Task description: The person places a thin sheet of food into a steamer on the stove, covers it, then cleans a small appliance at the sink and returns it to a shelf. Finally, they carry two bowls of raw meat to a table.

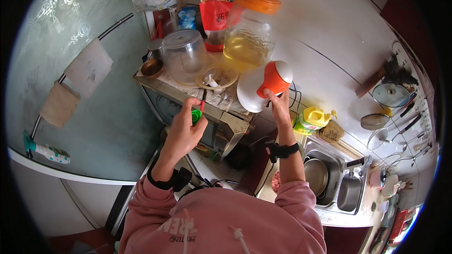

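Note:
My left hand (184,130) holds a small green plastic piece (196,116) and a thin red-handled tool (202,105) with a dark tip pointing away from me; its exact kind is unclear. My right hand (280,107) grips an orange-and-white appliance head (274,80), tilted, with its wide white base (250,90) facing left. It resembles the motor unit of a food chopper. Between the hands, on the worn cabinet top (226,103), sits a shallow clear plastic dish (231,77) with a white plastic part (211,81) in it. An upturned clear plastic bowl (183,54) stands beside the dish.
Behind stand a big jar of yellow liquid (247,47) with an orange lid and a red bag (215,14). A brown bowl (152,68) sits at the left. A yellow detergent jug (312,119) and steel sink (330,180) are right. A glass door (116,123) borders the left.

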Action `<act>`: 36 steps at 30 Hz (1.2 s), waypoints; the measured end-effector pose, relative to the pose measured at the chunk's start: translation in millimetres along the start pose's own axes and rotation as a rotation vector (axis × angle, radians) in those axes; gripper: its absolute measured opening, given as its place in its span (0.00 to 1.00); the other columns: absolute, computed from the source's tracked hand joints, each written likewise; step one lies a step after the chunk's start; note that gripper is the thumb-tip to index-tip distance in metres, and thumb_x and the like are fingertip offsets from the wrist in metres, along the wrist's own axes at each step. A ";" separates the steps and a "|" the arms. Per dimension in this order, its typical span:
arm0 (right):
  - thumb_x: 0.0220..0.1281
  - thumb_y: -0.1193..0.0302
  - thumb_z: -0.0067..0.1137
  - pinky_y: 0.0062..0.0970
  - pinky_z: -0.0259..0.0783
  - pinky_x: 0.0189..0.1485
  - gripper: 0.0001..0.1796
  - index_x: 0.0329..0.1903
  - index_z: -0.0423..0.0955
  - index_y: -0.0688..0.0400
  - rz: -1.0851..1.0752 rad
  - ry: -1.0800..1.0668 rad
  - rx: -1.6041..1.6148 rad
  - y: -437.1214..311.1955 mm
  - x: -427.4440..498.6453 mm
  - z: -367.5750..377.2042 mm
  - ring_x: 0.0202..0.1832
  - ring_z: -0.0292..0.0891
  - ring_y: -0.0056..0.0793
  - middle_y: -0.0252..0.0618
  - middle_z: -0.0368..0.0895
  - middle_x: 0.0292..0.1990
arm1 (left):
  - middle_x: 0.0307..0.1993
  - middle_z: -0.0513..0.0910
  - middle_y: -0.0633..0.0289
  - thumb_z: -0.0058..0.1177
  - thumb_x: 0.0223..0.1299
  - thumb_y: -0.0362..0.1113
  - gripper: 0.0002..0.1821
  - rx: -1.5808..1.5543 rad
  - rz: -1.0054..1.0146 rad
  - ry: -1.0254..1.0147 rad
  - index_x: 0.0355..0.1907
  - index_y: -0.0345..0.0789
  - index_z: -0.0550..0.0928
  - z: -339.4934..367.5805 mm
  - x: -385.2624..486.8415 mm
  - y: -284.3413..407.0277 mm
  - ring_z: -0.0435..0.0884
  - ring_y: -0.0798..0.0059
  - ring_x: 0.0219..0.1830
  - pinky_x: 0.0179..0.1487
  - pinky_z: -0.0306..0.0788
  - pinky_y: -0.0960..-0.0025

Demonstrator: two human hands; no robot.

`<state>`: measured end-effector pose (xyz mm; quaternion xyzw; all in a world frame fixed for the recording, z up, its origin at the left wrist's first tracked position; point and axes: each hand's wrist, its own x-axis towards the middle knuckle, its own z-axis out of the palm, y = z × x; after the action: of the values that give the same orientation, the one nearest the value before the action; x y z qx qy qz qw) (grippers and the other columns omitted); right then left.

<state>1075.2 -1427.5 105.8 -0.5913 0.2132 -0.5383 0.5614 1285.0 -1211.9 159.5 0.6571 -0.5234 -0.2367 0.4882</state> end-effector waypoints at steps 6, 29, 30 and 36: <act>0.41 0.64 0.78 0.34 0.67 0.62 0.52 0.66 0.56 0.66 -0.074 -0.181 -0.305 -10.3 10.1 27.8 0.59 0.70 0.33 0.45 0.71 0.57 | 0.23 0.76 0.60 0.50 0.62 0.29 0.21 -0.278 -0.191 0.007 0.58 0.29 0.68 3.5 0.8 -35.0 0.77 0.78 0.20 0.23 0.73 0.72; 0.48 0.56 0.75 0.36 0.64 0.63 0.54 0.71 0.51 0.62 0.046 -0.298 -0.488 -11.3 -4.2 33.5 0.62 0.66 0.33 0.43 0.70 0.60 | 0.22 0.70 0.69 0.53 0.66 0.31 0.15 -0.536 -0.107 -0.054 0.53 0.32 0.71 13.2 21.4 -95.4 0.67 0.86 0.18 0.22 0.62 0.78; 0.48 0.55 0.75 0.37 0.64 0.62 0.54 0.71 0.51 0.62 0.079 -0.268 -0.509 -11.3 -7.5 30.1 0.62 0.66 0.34 0.44 0.70 0.60 | 0.21 0.70 0.69 0.52 0.66 0.31 0.15 -0.550 -0.124 -0.078 0.53 0.32 0.71 8.7 21.5 -97.8 0.67 0.86 0.18 0.22 0.61 0.78; 0.50 0.57 0.73 0.35 0.69 0.55 0.50 0.71 0.54 0.60 0.097 -0.165 -0.650 -8.5 -32.8 10.3 0.57 0.72 0.33 0.45 0.73 0.57 | 0.22 0.70 0.72 0.55 0.64 0.33 0.16 -0.349 -0.127 -0.052 0.53 0.32 0.73 -13.2 16.6 -106.4 0.66 0.89 0.20 0.20 0.58 0.80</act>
<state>1070.4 -1392.6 102.5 -0.7701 0.3553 -0.3650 0.3840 1350.1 -1224.6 73.6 0.5877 -0.4441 -0.3711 0.5654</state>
